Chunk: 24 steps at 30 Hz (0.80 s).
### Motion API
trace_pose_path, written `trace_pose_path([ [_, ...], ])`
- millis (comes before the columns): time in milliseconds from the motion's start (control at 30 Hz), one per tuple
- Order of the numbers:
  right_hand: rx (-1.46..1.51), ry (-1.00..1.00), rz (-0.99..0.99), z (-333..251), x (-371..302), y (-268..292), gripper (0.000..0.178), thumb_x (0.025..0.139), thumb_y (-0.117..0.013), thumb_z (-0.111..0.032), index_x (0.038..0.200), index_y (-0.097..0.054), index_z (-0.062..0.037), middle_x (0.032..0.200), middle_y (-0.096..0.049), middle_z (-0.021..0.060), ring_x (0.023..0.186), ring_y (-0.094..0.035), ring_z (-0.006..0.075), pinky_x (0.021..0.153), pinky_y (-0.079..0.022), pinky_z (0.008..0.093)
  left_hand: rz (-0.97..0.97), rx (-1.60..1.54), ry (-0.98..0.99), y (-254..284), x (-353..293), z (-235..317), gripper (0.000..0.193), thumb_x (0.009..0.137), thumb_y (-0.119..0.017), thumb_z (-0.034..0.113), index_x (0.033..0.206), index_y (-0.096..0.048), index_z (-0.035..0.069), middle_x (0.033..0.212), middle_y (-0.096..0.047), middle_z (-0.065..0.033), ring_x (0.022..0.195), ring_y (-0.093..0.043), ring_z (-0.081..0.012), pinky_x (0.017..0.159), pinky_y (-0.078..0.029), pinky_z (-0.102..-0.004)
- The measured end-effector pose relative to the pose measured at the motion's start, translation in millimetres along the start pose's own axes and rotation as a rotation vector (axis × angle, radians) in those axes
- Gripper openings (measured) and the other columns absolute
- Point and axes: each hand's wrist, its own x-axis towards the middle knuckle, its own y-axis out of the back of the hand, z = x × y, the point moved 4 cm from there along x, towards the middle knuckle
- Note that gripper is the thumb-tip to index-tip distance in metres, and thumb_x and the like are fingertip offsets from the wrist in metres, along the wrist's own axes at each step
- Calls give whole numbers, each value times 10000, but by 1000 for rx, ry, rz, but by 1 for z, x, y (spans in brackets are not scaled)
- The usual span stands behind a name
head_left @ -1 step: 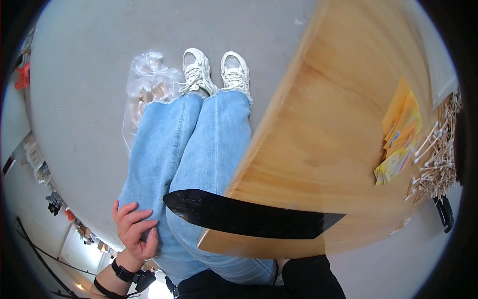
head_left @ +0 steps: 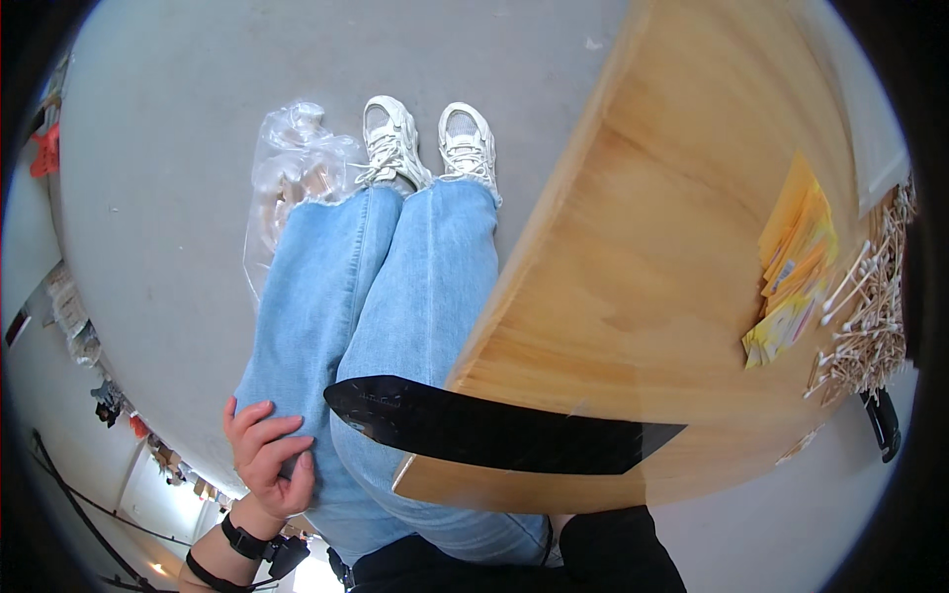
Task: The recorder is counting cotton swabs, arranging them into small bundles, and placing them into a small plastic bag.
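My left hand (head_left: pixel 269 457) rests on the left leg of my blue jeans (head_left: pixel 415 287). Its fingers are loosely bent and apart, with nothing in them. My right hand is out of sight; only a black sleeve (head_left: pixel 615 550) shows by the near edge of the wooden table (head_left: pixel 633 257). A flat, glossy black strip (head_left: pixel 494 427) with a rounded end lies across the table's corner, and its left end juts out over my lap. Neither hand is seen touching it.
Yellow paper packets (head_left: pixel 794 259) lie fanned on the table's right side, beside a heap of cotton swabs (head_left: pixel 868 316). A black handle (head_left: pixel 882 425) shows beyond them. On the floor, a clear plastic bag (head_left: pixel 297 163) sits beside my white shoes (head_left: pixel 390 138).
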Motion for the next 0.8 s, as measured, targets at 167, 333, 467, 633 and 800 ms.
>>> trace_pose_path([
  [167,17,-16,29,2,5,-1,432,789,-715,-266,1175,-610,-104,1077,-625,236,1024,-607,362,919,-467,441,7,-9,0,-1,1,2,128,689,-654,126,814,-684,132,996,-670,-39,1123,-537,-302,1120,-209,-557],
  [333,33,-24,58,1,12,0,444,788,-718,-267,1186,-606,-105,1083,-622,239,1026,-606,365,922,-466,441,15,-17,0,-2,0,1,137,679,-648,116,809,-686,135,989,-670,-34,1120,-539,-295,1124,-210,-552],
  [467,46,0,60,-16,22,0,453,787,-720,-267,1194,-603,-106,1087,-619,241,1027,-605,367,924,-465,441,11,-14,-1,1,0,2,152,664,-648,100,804,-692,136,980,-674,-30,1108,-548,-289,1127,-213,-539],
  [633,14,34,-101,-11,43,-2,494,781,-729,-292,1218,-592,-107,1071,-626,237,988,-618,359,892,-479,437,44,-44,-54,-3,14,14,161,657,-663,82,803,-700,140,966,-681,-13,1059,-581,-271,1117,-230,-526],
  [800,-78,3,-408,-81,52,51,495,774,-728,-325,1200,-605,-104,1025,-649,212,934,-642,336,835,-502,428,118,-34,-107,-3,20,27,158,669,-682,72,814,-694,134,975,-681,-10,1043,-603,-246,1086,-272,-506],
])
